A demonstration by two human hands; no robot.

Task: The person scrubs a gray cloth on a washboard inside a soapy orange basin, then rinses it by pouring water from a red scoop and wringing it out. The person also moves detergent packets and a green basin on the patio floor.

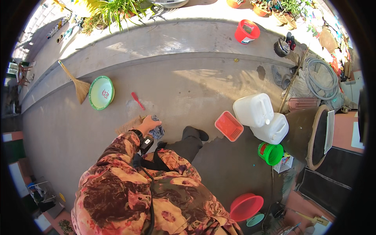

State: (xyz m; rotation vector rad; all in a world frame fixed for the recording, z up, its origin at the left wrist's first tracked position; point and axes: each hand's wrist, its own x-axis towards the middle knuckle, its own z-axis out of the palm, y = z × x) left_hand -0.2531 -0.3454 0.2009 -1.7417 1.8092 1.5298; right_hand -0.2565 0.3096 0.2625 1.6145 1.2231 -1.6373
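Note:
My left hand (149, 124) is closed around a crumpled blue-grey cloth (157, 129), low over the concrete floor. Beside the hand lies a brown, blurred thing (129, 124) that I cannot make out. A red-handled brush or similar tool (138, 101) rests on the floor just beyond the hand. Farther off to the left stands a pale basin with a green rim (101, 92), next to a straw broom (77, 85) leaning at the step. My right hand is out of view. My dark shoe (199, 133) shows to the right of the cloth.
A red plastic basket (229, 126) sits right of my foot, near two white jerrycans (254, 110) and a green bucket (270, 154). Behind them is a large brown vat (302, 135). Concrete steps (188, 38) run across the far side, with a red bucket (246, 31) on them.

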